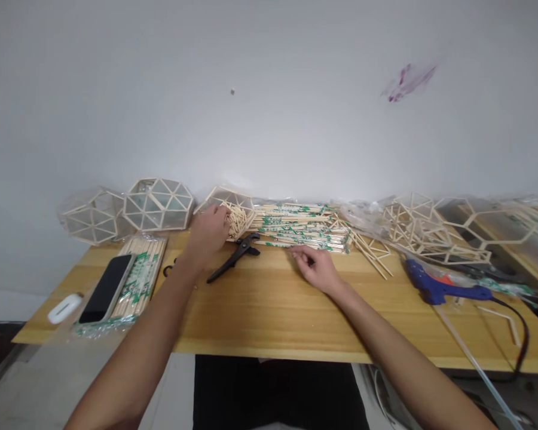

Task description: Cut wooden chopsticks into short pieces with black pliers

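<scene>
My left hand [209,230] reaches over the near left side of a stick-frame bowl [219,194] that has a heap of short wooden sticks [238,220] in it. Its fingers bend down at the heap, blurred, and their tips are hidden. My right hand [314,269] rests low over the table, fingers curled and closed, by the near edge of a pile of wrapped chopsticks [296,224]. Whatever its fingertips pinch is too small to make out. Between the hands lie black-handled pliers [235,257], jaws toward the chopsticks.
Two stick-frame domes [159,206] stand at the back left. A phone [107,288] lies on a chopstick pack [138,275] beside a white case [65,308]. On the right are loose chopsticks [370,254], more stick frames [424,230] and a blue glue gun [443,289] with its cord.
</scene>
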`<action>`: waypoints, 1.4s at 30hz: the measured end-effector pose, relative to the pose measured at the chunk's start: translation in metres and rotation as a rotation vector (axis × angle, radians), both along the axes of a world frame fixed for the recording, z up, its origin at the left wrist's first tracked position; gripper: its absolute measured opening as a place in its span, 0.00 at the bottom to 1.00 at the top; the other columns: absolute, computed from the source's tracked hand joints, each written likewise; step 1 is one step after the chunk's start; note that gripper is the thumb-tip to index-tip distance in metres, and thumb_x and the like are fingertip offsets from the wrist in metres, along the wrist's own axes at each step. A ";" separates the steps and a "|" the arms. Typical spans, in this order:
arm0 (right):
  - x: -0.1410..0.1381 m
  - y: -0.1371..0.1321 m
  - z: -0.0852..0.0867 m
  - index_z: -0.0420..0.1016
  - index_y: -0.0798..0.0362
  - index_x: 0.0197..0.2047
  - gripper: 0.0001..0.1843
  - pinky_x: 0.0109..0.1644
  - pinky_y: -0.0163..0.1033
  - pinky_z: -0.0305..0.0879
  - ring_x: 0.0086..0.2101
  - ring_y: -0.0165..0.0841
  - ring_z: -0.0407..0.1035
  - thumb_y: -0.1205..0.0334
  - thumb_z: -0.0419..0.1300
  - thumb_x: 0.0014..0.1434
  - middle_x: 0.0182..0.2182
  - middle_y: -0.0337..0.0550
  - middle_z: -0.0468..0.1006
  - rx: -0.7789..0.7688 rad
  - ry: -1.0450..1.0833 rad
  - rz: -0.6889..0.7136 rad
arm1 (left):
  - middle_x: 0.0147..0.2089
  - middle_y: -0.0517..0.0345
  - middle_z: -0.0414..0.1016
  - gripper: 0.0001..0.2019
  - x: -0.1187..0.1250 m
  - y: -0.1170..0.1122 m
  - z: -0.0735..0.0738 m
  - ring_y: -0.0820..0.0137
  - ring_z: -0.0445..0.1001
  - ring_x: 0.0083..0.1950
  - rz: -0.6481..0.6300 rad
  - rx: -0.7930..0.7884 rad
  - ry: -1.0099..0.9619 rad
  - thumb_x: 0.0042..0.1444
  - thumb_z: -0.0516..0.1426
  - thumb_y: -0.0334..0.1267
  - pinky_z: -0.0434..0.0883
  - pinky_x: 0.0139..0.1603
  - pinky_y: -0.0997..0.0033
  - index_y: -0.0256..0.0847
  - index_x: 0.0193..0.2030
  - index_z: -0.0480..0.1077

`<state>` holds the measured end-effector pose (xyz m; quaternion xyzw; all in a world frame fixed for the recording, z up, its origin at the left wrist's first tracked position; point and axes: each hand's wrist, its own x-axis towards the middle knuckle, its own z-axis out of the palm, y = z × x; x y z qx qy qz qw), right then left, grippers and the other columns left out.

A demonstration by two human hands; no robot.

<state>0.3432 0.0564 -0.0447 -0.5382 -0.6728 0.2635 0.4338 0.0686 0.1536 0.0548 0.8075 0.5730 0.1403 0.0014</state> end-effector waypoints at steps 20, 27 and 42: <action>0.018 0.009 0.027 0.43 0.48 0.28 0.28 0.21 0.28 0.43 0.22 0.27 0.40 0.78 0.61 0.39 0.23 0.30 0.41 -0.462 1.361 0.249 | 0.46 0.49 0.81 0.12 0.002 0.044 -0.012 0.61 0.75 0.45 -0.004 -0.284 0.169 0.56 0.55 0.32 0.67 0.46 0.67 0.40 0.44 0.77; 0.018 0.010 0.021 0.42 0.48 0.28 0.34 0.18 0.26 0.38 0.20 0.23 0.37 0.82 0.67 0.41 0.22 0.26 0.43 -0.527 1.357 0.220 | 0.43 0.53 0.82 0.11 -0.001 0.048 -0.010 0.64 0.75 0.42 -0.084 -0.327 0.122 0.55 0.56 0.32 0.66 0.41 0.71 0.41 0.44 0.77; 0.016 0.013 0.017 0.49 0.49 0.26 0.27 0.20 0.30 0.36 0.19 0.22 0.35 0.75 0.68 0.45 0.18 0.24 0.43 -0.562 1.373 0.205 | 0.45 0.48 0.80 0.12 -0.007 0.025 -0.010 0.60 0.77 0.46 -0.202 0.103 -0.050 0.65 0.52 0.34 0.73 0.51 0.59 0.40 0.43 0.78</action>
